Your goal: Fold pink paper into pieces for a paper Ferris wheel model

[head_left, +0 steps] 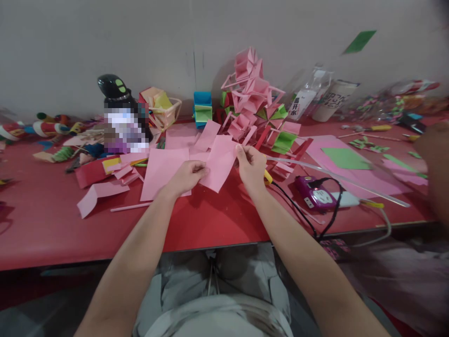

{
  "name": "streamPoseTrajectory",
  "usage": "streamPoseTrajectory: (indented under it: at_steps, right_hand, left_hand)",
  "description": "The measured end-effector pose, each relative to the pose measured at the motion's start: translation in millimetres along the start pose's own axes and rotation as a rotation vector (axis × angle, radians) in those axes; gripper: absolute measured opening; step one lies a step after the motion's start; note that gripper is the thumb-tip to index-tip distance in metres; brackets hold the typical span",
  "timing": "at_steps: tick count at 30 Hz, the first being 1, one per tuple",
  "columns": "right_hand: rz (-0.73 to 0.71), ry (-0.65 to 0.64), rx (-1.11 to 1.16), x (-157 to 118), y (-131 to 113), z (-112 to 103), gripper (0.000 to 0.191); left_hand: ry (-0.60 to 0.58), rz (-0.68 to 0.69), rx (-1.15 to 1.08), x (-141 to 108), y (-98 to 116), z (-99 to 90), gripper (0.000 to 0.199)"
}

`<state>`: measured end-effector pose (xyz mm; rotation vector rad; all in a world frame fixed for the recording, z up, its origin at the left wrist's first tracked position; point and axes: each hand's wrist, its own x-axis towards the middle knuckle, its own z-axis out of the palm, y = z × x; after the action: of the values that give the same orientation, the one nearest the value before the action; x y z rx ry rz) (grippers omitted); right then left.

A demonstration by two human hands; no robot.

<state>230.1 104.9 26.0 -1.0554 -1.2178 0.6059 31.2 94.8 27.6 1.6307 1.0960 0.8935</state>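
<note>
A pink paper sheet (220, 164) is held up over the red table, tilted, between both hands. My left hand (193, 175) pinches its lower left edge between thumb and fingers. At its upper right corner, my right hand (248, 161) grips the paper with thumb and forefinger. Behind and left of my left hand lies a larger pink sheet (163, 171), flat on the table. Pink and green folded paper pieces (250, 100) are piled up just beyond the held sheet. A yellow-handled tool with a black cord (268, 177) lies beside my right hand, partly hidden by it.
A purple power socket (317, 194) with cables sits to the right, near a clear stick (351, 180) and a green sheet (345, 158). Bottles (303, 100) and a cup (333, 100) stand behind. Another person's arm (433, 168) is at the far right.
</note>
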Motion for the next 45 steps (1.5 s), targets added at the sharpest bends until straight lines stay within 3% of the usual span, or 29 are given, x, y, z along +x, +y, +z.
streamPoseTrajectory:
  at_steps: [4,10,13,17,22,26,33,39,45]
  right_hand:
    - [0.006,-0.006,0.019,-0.7,-1.0,0.2,0.044]
    - [-0.033,0.012,0.000,-0.4,-1.0,-0.3,0.042]
    - [-0.047,0.018,-0.018,-0.5,-1.4,-0.7,0.041]
    - [-0.015,-0.004,-0.011,-2.2,-2.4,1.3,0.043]
    - [0.020,-0.041,0.031,-1.7,2.1,1.7,0.044]
    - [0.051,-0.093,-0.004,-2.1,6.2,1.3,0.041]
    - [0.004,-0.132,-0.056,-5.6,2.3,2.7,0.036]
    - [0.012,-0.117,0.012,-5.8,-1.6,1.9,0.032]
    - [0.057,-0.311,0.021,-9.3,-3.5,5.0,0.038]
  left_hand:
    - [0.018,-0.146,0.086,-2.9,2.5,-1.6,0.028]
    - [-0.011,0.063,0.172,-4.1,5.1,-9.1,0.025]
    - [-0.060,-0.018,0.132,-5.9,11.0,-11.3,0.014]
    - [-0.062,-0.149,0.169,-9.9,16.9,-14.8,0.019]
    - [-0.161,-0.116,0.206,-12.7,15.4,-21.9,0.029]
    - [-0.092,0.032,0.132,-9.8,11.5,-21.6,0.028]
    - [0.117,0.032,0.166,-4.2,3.4,-12.0,0.025]
    - [0.131,0.107,0.041,-2.5,2.9,-7.3,0.029]
    - [0.269,0.092,0.242,2.2,-5.4,-13.6,0.025]
